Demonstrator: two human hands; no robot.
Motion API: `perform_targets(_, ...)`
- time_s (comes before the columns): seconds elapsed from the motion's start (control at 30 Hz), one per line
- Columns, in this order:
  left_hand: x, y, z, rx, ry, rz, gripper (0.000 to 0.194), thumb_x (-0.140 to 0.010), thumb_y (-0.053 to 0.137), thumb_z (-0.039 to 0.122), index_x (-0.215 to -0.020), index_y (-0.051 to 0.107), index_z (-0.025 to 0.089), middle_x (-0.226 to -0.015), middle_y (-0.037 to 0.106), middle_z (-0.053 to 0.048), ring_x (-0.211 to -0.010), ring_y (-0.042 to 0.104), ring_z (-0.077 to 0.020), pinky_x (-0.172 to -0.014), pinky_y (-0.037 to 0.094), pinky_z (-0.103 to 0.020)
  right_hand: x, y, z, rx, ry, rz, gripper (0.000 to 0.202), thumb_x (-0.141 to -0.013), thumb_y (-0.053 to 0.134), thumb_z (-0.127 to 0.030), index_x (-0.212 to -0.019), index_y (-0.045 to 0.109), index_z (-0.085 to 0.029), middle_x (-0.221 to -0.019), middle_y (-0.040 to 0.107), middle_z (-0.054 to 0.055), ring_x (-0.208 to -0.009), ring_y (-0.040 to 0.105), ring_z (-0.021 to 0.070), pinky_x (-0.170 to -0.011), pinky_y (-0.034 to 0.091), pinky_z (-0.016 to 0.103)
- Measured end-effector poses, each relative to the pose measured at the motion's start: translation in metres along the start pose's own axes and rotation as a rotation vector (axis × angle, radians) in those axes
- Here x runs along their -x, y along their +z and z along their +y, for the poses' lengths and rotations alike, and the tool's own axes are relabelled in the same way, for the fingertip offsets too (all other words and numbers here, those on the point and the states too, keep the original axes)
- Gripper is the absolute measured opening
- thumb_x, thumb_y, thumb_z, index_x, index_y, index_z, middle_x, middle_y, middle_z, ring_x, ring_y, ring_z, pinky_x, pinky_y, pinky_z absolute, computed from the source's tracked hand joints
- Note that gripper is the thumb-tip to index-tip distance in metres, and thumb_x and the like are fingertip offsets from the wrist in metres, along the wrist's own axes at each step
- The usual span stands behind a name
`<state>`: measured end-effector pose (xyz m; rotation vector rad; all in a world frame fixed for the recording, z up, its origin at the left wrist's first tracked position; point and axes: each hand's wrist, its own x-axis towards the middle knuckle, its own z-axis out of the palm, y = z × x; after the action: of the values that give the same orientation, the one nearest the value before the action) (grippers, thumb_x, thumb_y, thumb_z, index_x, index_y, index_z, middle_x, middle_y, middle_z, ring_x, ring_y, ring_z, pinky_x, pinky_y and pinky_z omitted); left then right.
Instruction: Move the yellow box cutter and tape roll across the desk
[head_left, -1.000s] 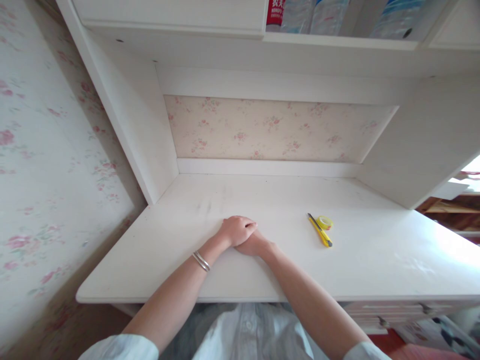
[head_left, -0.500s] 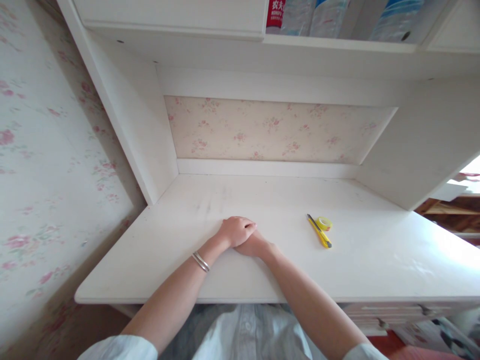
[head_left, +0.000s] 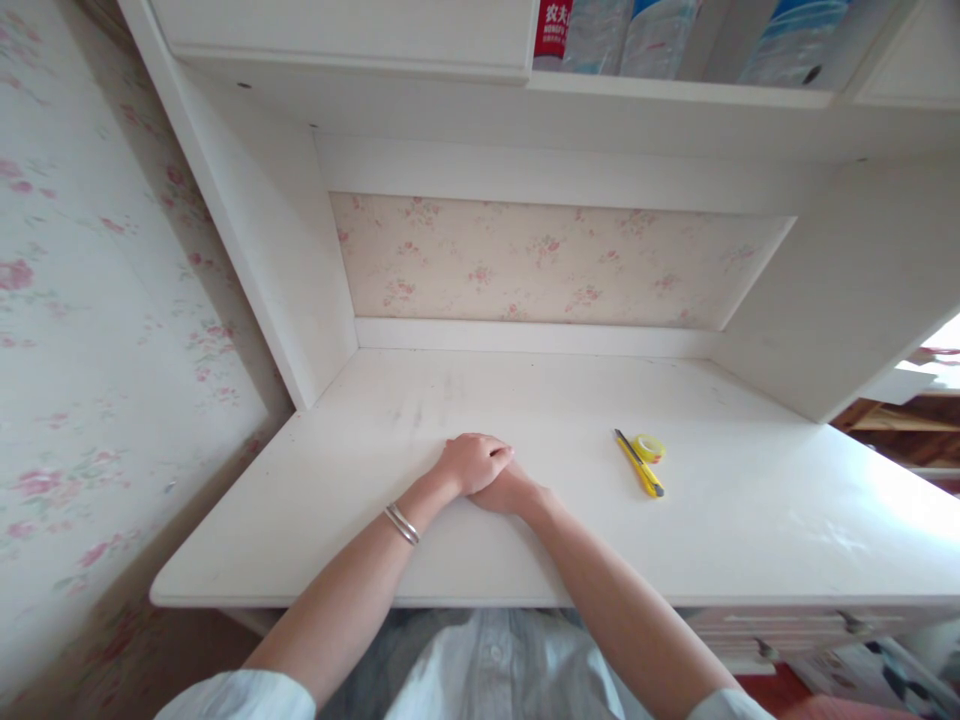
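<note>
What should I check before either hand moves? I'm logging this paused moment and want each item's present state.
1. Left hand empty: ok, it lies over the right hand, holding nothing.
2. Right hand empty: cannot tell, it is mostly covered.
3. Utility knife blade retracted: cannot tell, the tip is too small.
4. Knife apart from both hands: ok, it lies on the desk off to the right-hand side.
5. Tape roll placement: ok, flat beside the knife; whether they touch is unclear.
6. Bracelet on left wrist: ok.
</note>
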<state>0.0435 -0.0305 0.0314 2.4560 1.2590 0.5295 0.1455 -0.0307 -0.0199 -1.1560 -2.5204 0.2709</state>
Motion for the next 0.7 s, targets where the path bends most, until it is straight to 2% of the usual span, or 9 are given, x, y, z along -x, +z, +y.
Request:
perform_targets(0.3, -0.003, 0.007, -0.007, -0.005, 0.047, 0.030, 0.039, -0.089, 0.031, 0.039, -0.089, 0.067, 0.024, -0.101, 0.066, 0.000, -0.094, 0.058, -0.0163, -0.083, 0.039, -0.024, -0.003, 0.008, 0.005, 0.073, -0.004, 0.002, 0.052, -0.085, 0.039, -0.029, -0.136, 0.031, -0.021, -0.140, 0.034, 0.006, -0.126, 0.031, 0.0224, -0.106, 0.023, 0.038)
perform_targets(0.7, -0.003, 0.010, -0.010, 0.004, 0.068, 0.039, 0.038, -0.089, 0.031, 0.039, -0.092, 0.067, 0.025, -0.102, 0.066, 0.001, -0.096, 0.057, -0.0161, -0.084, 0.039, -0.025, -0.004, 0.016, 0.009, 0.083, 0.009, 0.032, 0.051, -0.085, 0.042, -0.028, -0.135, 0.033, -0.021, -0.139, 0.034, 0.009, -0.125, 0.034, 0.0248, -0.105, 0.025, 0.041)
